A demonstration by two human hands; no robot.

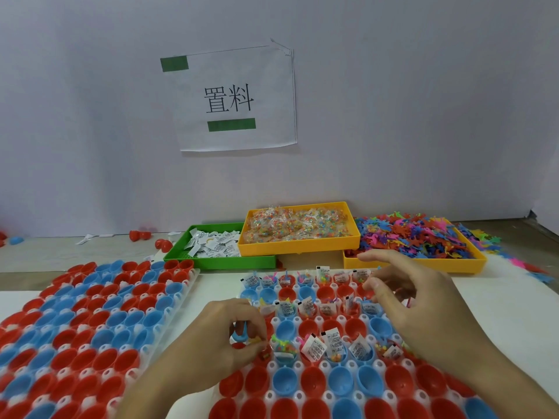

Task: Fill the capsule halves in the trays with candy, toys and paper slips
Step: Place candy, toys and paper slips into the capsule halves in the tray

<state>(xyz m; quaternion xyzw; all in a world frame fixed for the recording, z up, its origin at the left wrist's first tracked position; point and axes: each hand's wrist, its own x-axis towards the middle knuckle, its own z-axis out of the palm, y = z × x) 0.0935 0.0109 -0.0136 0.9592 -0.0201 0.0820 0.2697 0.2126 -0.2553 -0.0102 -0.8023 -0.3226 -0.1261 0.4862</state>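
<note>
Two white trays hold red and blue capsule halves: the left tray point(193, 275) and the right tray point(320, 322). Alternate rows of the right tray carry candy packets, toys and paper slips; one filled blue half point(286, 350) sits by my left hand. My left hand point(223, 337) hovers over that tray's left edge, fingers curled round small colourful toys, a blue one showing. My right hand point(414, 294) hangs over the tray's right side with fingers spread and loosely bent; a thin pink piece shows beside it, and I cannot tell whether it is held.
Behind the trays stand a green bin point(217, 261) of white paper slips, a yellow bin point(299, 243) of candy packets and a yellow bin point(423, 263) heaped with colourful flat toys, some spilled to its right. Loose red capsule halves point(140, 235) lie near the wall.
</note>
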